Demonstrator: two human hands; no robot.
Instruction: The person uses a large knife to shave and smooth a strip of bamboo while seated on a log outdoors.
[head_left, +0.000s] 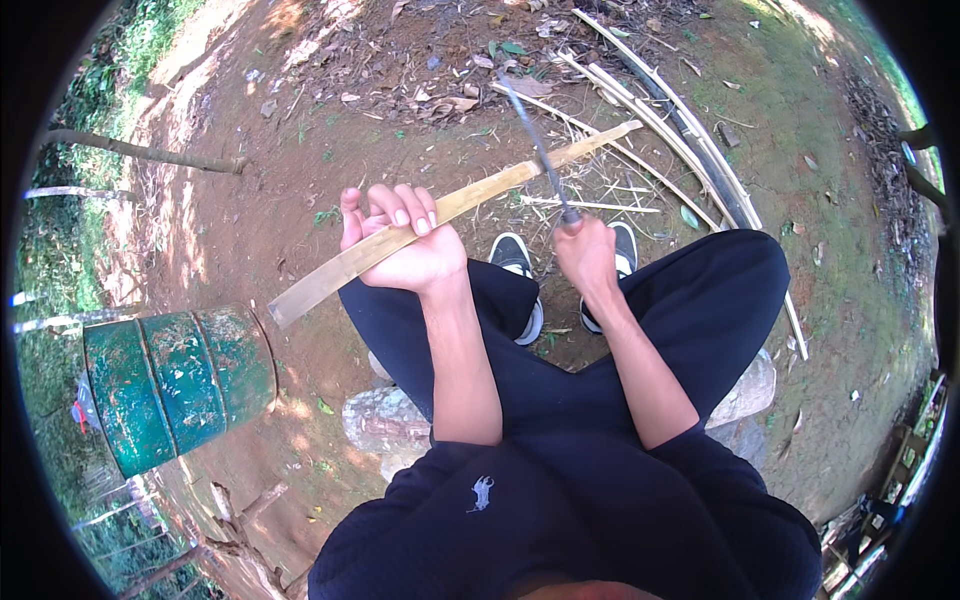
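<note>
My left hand, palm turned up, has its fingers curled over a long flat strip of split bamboo or wood. The pale strip slants from near my left knee up to the far right. In my right hand is the dark handle of a long knife, its blade pointing away from me. Seen nearly edge-on, the blade crosses the strip well to the right of my left hand. Whether blade and strip touch, I cannot tell.
Several long split strips lie on the ground at the far right, with thin shavings near my shoes. A log is beneath me. To the left is a green metal drum; a branch juts in beyond it.
</note>
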